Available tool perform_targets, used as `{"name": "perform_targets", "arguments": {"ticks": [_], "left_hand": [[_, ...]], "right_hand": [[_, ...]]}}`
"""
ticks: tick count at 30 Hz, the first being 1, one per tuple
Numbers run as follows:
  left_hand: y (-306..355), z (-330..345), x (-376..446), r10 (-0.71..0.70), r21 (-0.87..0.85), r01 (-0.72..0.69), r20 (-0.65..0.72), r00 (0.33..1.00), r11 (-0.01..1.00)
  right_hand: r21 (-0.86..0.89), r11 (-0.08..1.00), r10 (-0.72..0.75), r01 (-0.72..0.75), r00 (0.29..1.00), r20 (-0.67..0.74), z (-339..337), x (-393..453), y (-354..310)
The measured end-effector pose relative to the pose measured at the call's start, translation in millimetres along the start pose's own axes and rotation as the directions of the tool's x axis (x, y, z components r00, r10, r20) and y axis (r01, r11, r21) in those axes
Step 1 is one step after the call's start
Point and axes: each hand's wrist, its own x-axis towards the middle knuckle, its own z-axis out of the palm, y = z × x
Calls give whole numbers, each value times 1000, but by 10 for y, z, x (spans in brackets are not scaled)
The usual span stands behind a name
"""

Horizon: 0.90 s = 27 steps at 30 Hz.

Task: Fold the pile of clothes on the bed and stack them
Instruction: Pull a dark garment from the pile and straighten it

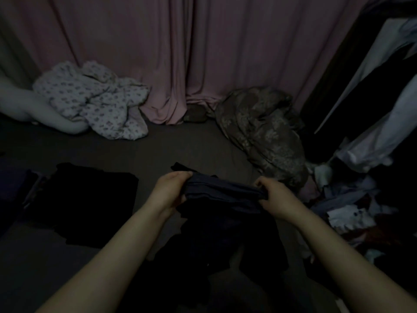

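Observation:
I hold a dark blue garment [223,195] above the bed, bunched along its top edge. My left hand [170,190] grips its left end and my right hand [274,196] grips its right end. The rest of the cloth hangs down dark between my forearms. Left of it, a folded black garment [90,199] lies flat on the dark sheet [180,145]. A loose pile of unfolded clothes [352,206], pale and dark pieces mixed, spreads along the right side.
A crumpled white floral blanket [94,102] and a brownish patterned blanket [264,132] lie at the far edge against a pink curtain [203,53]. Hanging clothes [383,98] fill the right. A dark folded item [13,188] sits at the far left.

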Motion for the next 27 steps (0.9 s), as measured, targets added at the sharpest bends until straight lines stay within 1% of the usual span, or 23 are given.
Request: {"name": "perform_targets", "arguments": {"ticks": [2,3,5,6,8,10,11,13,14,15,17,18,20,21,23,24,25,26,27], "left_hand": [[131,87,-29,20,17,-20,-9,1000,1000],[194,140,-49,28,22,-28,-2,1000,999],[328,254,-75,43,26,-43,4,999,999],[399,308,-79,54,36,-54,-5,999,998],[548,401,-80,70,55,-68,-23,997,996],[674,474,-74,67,45,-66,-10,998,997],[726,505,-71,55,35,-55,8,998,998],[803,546,-68,24,-7,-23,35,999,1000],[829,558,-62,8,-34,-7,46,999,999],[848,565,-53,-8,-65,11,54,999,998],[883,560,-22,-30,-124,36,52,998,992],[892,548,5,-38,-141,43,41,998,989],[891,511,66,-56,-139,57,11,998,989],[884,496,95,-69,-129,68,-1,998,989],[872,476,152,-86,-112,84,-14,996,990],[869,471,181,-89,-111,86,-17,996,990],[872,468,212,-88,-112,86,-16,996,990],[883,465,246,-89,-115,87,-14,996,990],[894,459,279,-93,-119,91,-13,996,989]], "right_hand": [[-233,972,58,-36,995,87,-332,-12,-23],[-295,953,109,-67,986,125,-493,-32,-61],[-307,945,176,-115,968,179,-778,-52,-132],[-291,949,179,-122,968,177,-898,-41,-156],[-218,964,178,-151,978,111,-1089,18,-186],[-46,982,186,-183,981,54,-1180,93,-203],[67,979,190,-193,980,52,-1196,123,-221],[267,940,189,-211,976,104,-1207,154,-262],[301,933,174,-199,979,107,-1203,180,-263],[284,941,159,-182,982,103,-1196,213,-249],[160,978,122,-132,990,76,-1190,277,-227],[96,991,91,-97,994,64,-1179,294,-231],[45,998,40,-40,999,16,-1156,330,-234],[31,1000,8,-7,999,-46,-1142,343,-238],[10,998,-62,66,975,-214,-1131,372,-260],[16,996,-84,92,961,-264,-1126,390,-265],[64,993,-78,100,956,-283,-1117,423,-261],[140,985,-54,98,956,-288,-1095,455,-265],[252,964,-11,80,964,-267,-1067,482,-267]]}}
